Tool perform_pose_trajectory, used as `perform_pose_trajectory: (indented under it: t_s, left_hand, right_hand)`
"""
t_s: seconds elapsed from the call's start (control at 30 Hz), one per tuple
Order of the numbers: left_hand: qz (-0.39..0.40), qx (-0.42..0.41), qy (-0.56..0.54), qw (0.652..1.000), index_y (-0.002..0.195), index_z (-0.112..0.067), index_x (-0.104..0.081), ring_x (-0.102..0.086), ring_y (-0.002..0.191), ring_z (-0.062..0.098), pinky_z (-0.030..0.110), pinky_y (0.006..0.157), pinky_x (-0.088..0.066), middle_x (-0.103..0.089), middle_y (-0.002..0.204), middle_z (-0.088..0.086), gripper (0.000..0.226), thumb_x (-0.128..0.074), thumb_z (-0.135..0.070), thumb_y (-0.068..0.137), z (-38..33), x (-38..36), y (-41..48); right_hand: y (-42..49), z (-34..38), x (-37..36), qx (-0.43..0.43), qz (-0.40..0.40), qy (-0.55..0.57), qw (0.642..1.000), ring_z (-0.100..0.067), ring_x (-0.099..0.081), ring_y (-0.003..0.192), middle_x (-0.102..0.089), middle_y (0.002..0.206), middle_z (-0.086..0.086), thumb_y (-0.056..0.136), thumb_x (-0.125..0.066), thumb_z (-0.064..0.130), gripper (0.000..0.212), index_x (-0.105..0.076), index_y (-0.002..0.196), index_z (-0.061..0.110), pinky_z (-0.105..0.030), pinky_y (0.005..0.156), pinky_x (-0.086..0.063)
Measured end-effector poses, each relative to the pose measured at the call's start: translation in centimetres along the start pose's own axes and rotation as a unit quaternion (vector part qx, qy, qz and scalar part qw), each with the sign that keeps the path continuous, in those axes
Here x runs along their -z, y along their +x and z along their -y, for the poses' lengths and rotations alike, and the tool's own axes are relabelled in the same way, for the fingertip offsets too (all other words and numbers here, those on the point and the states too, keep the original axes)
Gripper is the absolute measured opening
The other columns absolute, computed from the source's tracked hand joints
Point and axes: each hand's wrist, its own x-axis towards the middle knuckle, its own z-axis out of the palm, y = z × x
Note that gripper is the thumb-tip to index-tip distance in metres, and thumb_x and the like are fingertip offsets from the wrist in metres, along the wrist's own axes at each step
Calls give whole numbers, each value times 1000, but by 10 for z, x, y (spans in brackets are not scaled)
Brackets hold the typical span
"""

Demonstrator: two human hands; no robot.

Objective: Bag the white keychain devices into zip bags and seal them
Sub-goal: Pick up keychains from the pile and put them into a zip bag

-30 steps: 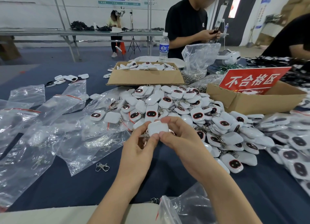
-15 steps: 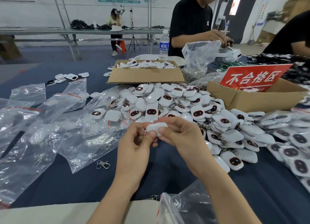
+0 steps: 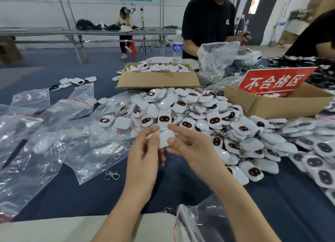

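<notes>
Grip | my left hand (image 3: 145, 151) and right hand (image 3: 188, 148) both pinch one white keychain device (image 3: 165, 137) between fingertips | Advice | I should hold with my right, freeing my left for a zip bag (image 3: 87, 162) left of my fingers

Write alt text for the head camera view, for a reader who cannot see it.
The left hand and right hand pinch one white keychain device between them over a dark blue table. Behind it lies a heap of the same devices, with clear zip bags spread to the left and a cardboard box holding a red sign to the right.
</notes>
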Motion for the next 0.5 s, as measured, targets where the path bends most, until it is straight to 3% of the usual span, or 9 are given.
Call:
perform_pose_trajectory:
  t_s: [0.07, 0.23, 0.4, 0.5]
  left_hand:
    - [1, 38, -30, 999, 102, -18, -72, -49, 47, 12, 20, 46, -43, -55, 58, 3, 25, -47, -17, 106, -1, 1, 4]
    - [95, 20, -41, 994, 89, -25, -76, -51, 59, 14, 22, 59, -45, -58, 68, 5, 31, -53, -45, 97, -3, -2, 2]
    - [61, -2, 13, 998, 65, -25, -64, -48, 46, 9, 17, 44, -39, -56, 57, -2, 34, -53, -47, 90, -3, -1, 0]
    - [63, -2, 16, 998, 60, -23, -61, -47, 43, 9, 17, 42, -37, -55, 55, 0, 40, -55, -48, 91, -5, -1, 0]
  right_hand:
    - [0, 0, 1, 11, 12, -50, 999, -9, -72, 99, -76, 105, 4, 93, -65, 4, 37, -62, 120, 29, -24, 89, -57]
    - [0, 2, 7, 56, -60, -149, 985, -13, -73, 87, -76, 87, 2, 93, -69, 26, 8, -69, 93, 34, -39, 90, -58]
    - [1, 1, 4, 61, -77, -155, 983, -8, -73, 75, -74, 74, 3, 93, -68, 28, 13, -63, 82, 28, -21, 74, -58]
    - [2, 3, 5, 49, -83, -162, 982, -8, -74, 72, -74, 72, 4, 93, -68, 28, 13, -64, 81, 27, -26, 74, -59]
